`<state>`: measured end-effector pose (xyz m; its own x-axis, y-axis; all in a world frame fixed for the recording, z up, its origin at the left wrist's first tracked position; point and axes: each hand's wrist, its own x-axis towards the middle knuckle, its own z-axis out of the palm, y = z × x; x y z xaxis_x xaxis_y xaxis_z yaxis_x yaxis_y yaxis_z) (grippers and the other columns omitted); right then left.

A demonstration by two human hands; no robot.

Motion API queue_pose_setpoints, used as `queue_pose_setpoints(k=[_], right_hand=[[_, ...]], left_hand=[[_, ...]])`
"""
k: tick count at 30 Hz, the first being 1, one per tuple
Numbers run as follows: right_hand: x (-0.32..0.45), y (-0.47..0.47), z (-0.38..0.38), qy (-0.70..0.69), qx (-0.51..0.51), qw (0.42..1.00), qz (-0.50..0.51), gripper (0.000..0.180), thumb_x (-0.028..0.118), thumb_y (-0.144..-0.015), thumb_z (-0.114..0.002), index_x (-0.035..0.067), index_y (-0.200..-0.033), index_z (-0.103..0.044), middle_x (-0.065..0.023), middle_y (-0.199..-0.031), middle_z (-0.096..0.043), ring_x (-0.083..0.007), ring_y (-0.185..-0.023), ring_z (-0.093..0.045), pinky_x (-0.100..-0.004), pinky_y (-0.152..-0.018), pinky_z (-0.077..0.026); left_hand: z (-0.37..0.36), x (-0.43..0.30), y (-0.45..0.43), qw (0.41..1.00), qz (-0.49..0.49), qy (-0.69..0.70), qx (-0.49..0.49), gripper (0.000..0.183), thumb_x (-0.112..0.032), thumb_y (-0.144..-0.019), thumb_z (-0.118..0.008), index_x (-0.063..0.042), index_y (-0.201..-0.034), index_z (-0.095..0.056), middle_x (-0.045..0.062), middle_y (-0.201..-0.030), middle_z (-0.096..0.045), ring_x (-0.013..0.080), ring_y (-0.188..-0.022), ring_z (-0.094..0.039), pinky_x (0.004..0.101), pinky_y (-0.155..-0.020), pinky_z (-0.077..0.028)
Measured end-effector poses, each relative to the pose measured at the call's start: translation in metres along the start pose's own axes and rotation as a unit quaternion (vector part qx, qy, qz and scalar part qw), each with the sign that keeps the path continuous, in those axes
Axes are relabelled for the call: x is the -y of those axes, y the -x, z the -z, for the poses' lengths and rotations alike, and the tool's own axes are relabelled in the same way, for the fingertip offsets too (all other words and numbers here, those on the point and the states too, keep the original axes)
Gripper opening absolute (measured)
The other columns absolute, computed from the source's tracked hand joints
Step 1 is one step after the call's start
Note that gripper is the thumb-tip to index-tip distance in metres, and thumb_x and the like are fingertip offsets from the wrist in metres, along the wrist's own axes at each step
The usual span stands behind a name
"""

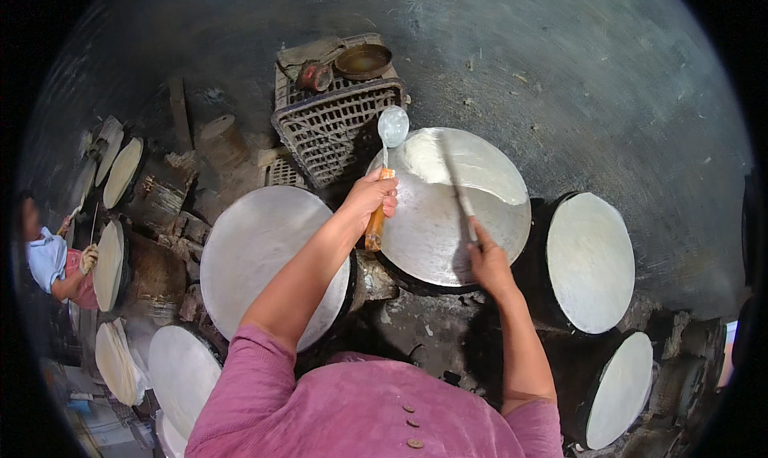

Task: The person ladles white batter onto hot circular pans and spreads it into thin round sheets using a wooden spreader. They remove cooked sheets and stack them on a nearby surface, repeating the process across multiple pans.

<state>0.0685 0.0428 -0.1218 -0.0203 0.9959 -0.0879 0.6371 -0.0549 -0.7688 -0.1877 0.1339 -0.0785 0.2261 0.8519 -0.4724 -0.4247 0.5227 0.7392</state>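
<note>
My left hand (372, 197) grips the orange-brown handle of a ladle (393, 127), its wet, whitish bowl pointing away from me beside the far left rim of a round metal griddle (429, 236). My right hand (491, 263) holds a long, narrow spreading stick or blade (457, 185), blurred, reaching across the same griddle. White batter (425, 158) lies thick on the far left, left of the tool. To its right a thinner layer (495, 179) curves along the far rim. The near part of the griddle shows bare metal.
More round griddles stand close by, one at left (270, 266) and two at right (591, 263). Behind is a plastic crate (342, 122) with a shallow pan (363, 61) on top. At far left a person (51, 260) with a gloved hand works near other griddles and stacked flatbreads (117, 362).
</note>
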Motion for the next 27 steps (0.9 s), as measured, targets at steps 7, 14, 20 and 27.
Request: queue_pose_setpoints(k=[7, 14, 20, 27], right_hand=[[-0.014, -0.020, 0.033, -0.064, 0.006, 0.995, -0.072, 0.049, 0.009, -0.090, -0.053, 0.013, -0.138, -0.043, -0.0239, -0.112, -0.062, -0.0240, -0.104, -0.061, -0.0341, -0.088, -0.046], [-0.013, -0.015, 0.009, -0.075, 0.174, 0.977, 0.098, 0.053, 0.007, -0.089, -0.056, 0.014, -0.139, -0.042, -0.0107, -0.121, -0.059, -0.0174, -0.108, -0.054, -0.0282, -0.095, -0.040], [-0.036, -0.046, 0.036, -0.061, 0.041, 0.997, 0.021, 0.052, 0.005, -0.090, -0.052, 0.013, -0.140, -0.041, -0.0060, -0.104, -0.061, -0.0113, -0.079, -0.051, -0.0255, -0.072, -0.044], [-0.006, -0.021, 0.026, -0.038, 0.244, 0.966, 0.074, 0.053, 0.008, -0.089, -0.056, 0.016, -0.140, -0.042, -0.0105, -0.116, -0.062, -0.0159, -0.105, -0.054, -0.0286, -0.094, -0.039]], left_hand=[[0.000, -0.003, 0.016, 1.000, 0.006, 0.004, -0.006, 0.013, -0.004, -0.092, -0.050, -0.011, -0.099, -0.042, 0.001, -0.071, -0.041, 0.0055, -0.048, -0.038, 0.0198, -0.039, -0.031], [0.006, 0.008, 0.033, 0.997, -0.003, 0.064, -0.044, 0.011, -0.005, -0.092, -0.051, -0.013, -0.097, -0.045, -0.002, -0.069, -0.042, 0.0040, -0.047, -0.037, 0.0186, -0.040, -0.031], [-0.003, 0.006, 0.051, 0.994, 0.002, 0.100, -0.051, 0.011, -0.005, -0.092, -0.051, -0.013, -0.093, -0.044, -0.002, -0.066, -0.041, 0.0049, -0.046, -0.037, 0.0192, -0.039, -0.030], [-0.001, 0.019, 0.070, 0.983, -0.009, 0.176, -0.058, 0.012, -0.006, -0.092, -0.052, -0.013, -0.091, -0.042, -0.001, -0.066, -0.042, 0.0056, -0.046, -0.038, 0.0193, -0.038, -0.031]])
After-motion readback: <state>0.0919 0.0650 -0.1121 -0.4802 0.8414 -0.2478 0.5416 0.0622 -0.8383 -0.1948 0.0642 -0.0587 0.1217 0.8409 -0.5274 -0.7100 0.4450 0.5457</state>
